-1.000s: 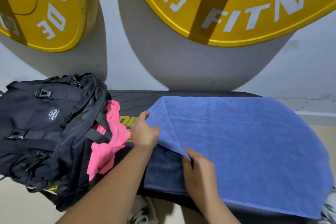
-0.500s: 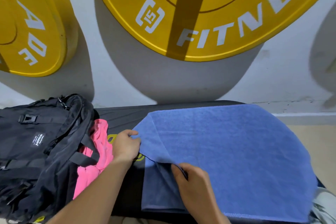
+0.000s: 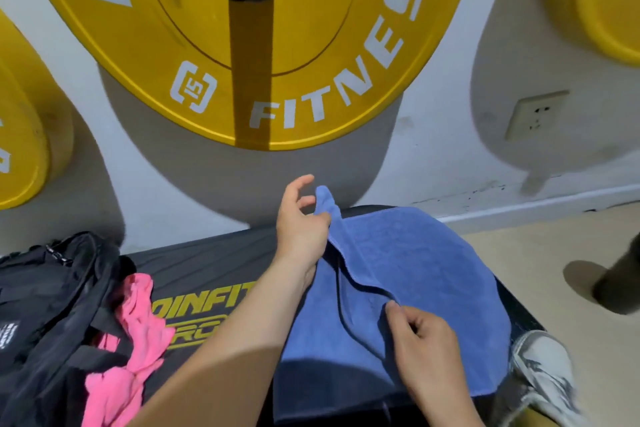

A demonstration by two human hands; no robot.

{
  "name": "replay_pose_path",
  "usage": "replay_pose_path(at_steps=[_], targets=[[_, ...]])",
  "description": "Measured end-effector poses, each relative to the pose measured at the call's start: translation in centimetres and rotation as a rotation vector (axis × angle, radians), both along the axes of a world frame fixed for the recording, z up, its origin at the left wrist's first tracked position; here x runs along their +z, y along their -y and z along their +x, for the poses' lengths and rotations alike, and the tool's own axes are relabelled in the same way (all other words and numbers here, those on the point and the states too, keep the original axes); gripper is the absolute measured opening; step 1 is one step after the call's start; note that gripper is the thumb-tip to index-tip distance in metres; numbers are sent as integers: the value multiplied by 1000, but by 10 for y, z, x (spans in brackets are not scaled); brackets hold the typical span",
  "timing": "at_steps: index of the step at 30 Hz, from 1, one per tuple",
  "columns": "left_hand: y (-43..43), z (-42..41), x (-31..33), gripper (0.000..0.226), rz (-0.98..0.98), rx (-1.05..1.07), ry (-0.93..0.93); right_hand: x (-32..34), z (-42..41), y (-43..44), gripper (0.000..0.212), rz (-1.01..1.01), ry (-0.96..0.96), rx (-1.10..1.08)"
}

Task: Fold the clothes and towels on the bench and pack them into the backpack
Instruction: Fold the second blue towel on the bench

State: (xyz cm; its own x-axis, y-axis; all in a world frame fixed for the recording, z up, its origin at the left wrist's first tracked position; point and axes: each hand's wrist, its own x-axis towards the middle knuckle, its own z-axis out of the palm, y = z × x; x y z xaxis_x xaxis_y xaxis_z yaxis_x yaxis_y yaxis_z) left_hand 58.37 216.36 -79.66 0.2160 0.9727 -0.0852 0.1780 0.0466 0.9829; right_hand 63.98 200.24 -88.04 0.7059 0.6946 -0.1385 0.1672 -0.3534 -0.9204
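- Step in hand: folding the blue towel (image 3: 415, 263). It lies across the right part of the black surface (image 3: 207, 253), with one side lifted and doubling over itself.
- The left hand (image 3: 299, 229) pinches the raised far corner of the towel between thumb and curled fingers. Its forefinger sticks out loose above the corner.
- The right hand (image 3: 427, 347) has its fingers curled on the near end of the same lifted edge, close to the towel's middle.
- By my judgement the fold is begun but not laid. No part of the towel is in the backpack (image 3: 45, 305), which sits at the left end of the surface, apart from the towel.
- The next move calls for carrying the held edge across to the opposite edge with both corners level. The crease then wants pressing flat before the towel is folded smaller.
- A pink garment (image 3: 135, 333) lies crumpled at the backpack's opening and spills onto the surface. I cannot tell whether it counts as packed.
- Count: one towel, one pink garment, one backpack, two hands. Also three yellow weight plates (image 3: 277, 45) on the wall, one wall socket (image 3: 536, 114) and one shoe (image 3: 543, 367).
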Motion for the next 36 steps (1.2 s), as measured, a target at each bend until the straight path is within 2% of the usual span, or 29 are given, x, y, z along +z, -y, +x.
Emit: replay_pose_path(at_steps=[7,12,14,17,19,22,24,26,28,31,36], targets=[[10,76,-9,61,-2,-117,-77,3,63,38,40,-115,-91,-136],[15,120,-30,73,74,-391,-211,-16,96,51,36,-271,-89,-260],[13,129,-39,72,116,-499,-313,-25,101,56,32,-373,-97,-298],[2,127,-57,58,301,-570,-606,-36,104,56,21,-431,-98,-309],[-7,113,-68,51,397,-531,-766,-45,107,51,14,-371,-76,-338],[-16,62,-79,46,481,-277,-933,-56,114,43,48,-260,-99,-302],[-17,19,-87,48,381,-135,-1050,-60,117,39,66,-229,-107,-251],[-9,-13,-97,50,222,-115,-1044,-62,117,37,71,-238,-56,-222],[3,-27,-106,46,162,-143,-955,-60,117,37,69,-244,-1,-249],[12,-32,-113,39,242,-142,-905,-55,113,36,62,-217,29,-251],[9,-40,-111,48,277,-199,-1013,-36,101,31,44,-210,118,-160]])
